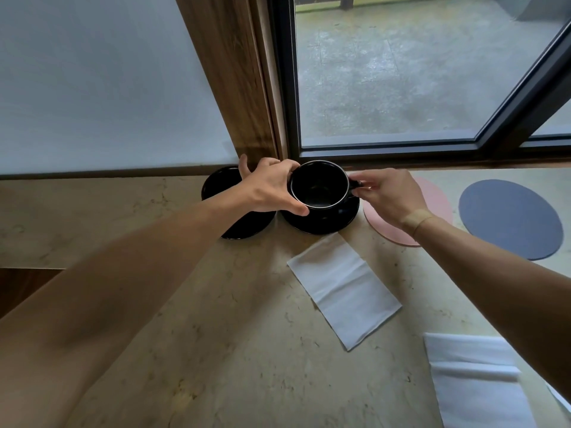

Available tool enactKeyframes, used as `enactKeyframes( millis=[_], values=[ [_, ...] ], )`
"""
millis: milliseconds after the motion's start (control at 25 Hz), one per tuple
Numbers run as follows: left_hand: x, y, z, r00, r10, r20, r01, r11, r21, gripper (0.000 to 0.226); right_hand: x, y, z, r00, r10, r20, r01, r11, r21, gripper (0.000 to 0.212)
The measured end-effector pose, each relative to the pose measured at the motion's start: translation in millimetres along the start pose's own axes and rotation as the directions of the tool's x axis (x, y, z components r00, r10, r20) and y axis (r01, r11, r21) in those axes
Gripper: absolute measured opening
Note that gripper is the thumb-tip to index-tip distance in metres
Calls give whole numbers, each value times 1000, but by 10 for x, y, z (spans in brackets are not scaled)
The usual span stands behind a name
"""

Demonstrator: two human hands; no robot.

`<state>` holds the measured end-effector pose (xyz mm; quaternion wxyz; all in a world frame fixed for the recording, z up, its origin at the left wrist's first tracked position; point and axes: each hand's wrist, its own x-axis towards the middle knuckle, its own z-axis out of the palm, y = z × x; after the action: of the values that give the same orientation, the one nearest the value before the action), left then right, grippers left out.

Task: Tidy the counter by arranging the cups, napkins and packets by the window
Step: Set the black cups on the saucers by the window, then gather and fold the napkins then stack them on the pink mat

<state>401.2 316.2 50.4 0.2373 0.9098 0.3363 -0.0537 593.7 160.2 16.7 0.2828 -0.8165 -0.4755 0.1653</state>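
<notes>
Both hands clamp the black cup (319,184) at centre frame: left hand (272,188) wraps the rim, right hand (386,196) pinches the handle, likely steadying it on its saucer (324,222). Window frame (386,154) just behind. Second saucer (234,231) touching left, pink mat (438,199) right. Napkin (344,291) lower centre, open counter (216,319) lower left

1. A beige marble counter (216,335) is set against a dark-framed window (401,72).
2. A wooden post (234,72) is seen beside a pale wall (92,81).
3. Grey paving (401,88) is lit by daylight.

Marble counter (216,319) bears saucers (321,222), napkins (344,290), coasters (509,217).
</notes>
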Motion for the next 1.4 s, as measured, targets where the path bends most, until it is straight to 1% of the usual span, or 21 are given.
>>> enactKeyframes(
  millis=[240, 360, 440, 520, 600, 720, 840, 920, 1000, 1120, 1280, 1400],
  values=[
    [-30, 39, -36, 999, -20, 40, 18, 999, 49, 80, -27, -21, 18, 1000, 10, 7, -10, 1000, -10, 28],
    [-72, 73, -30, 998, -46, 43, 41, 994, 98, 88, -61, -31, 6, 999, 9, 31, -8, 1000, -21, 32],
    [-140, 95, -3, 998, -55, -1, 55, 987, 153, 99, -138, -47, 6, 999, -15, 43, 18, 998, -56, 39],
    [-242, 119, 23, 996, -42, -83, 56, 983, 174, 102, -239, -47, -13, 1000, -13, 19, 15, 993, -113, 46],
    [-396, 135, 48, 985, -29, -171, 52, 990, 130, 97, -379, -29, -36, 1000, 11, -4, -12, 989, -147, 49],
    [-705, 157, 105, 956, -14, -292, 27, 999, 38, 83, -703, -40, -119, 1000, 29, -6, -29, 991, -134, 46],
    [-1104, 261, 182, 921, -3, -390, -14, 999, -40, 69, -1123, -94, -217, 1000, 11, -27, -14, 993, -119, 42],
    [-1389, 348, 264, 899, -29, -437, -18, 995, -103, 62, -1432, -135, -272, 999, -7, -51, 2, 994, -107, 41],
    [-1723, 461, 374, 884, -67, -462, -26, 981, -192, 56, -1749, -164, -318, 997, -27, -73, 19, 995, -101, 40],
    [-2209, 634, 567, 874, -124, -470, -14, 960, -279, 51, -2222, -173, -360, 996, -27, -89, 21, 998, -65, 38],
    [-2870, 850, 795, 866, -203, -457, 34, 936, -352, 46, -2873, -225, -459, 996, 24, -88, -25, 1000, -7, 35],
    [-3315, 1006, 958, 877, -212, -431, 39, 926, -375, 43, -3359, -309, -559, 997, 16, -75, -13, 999, 50, 34]
  ],
)
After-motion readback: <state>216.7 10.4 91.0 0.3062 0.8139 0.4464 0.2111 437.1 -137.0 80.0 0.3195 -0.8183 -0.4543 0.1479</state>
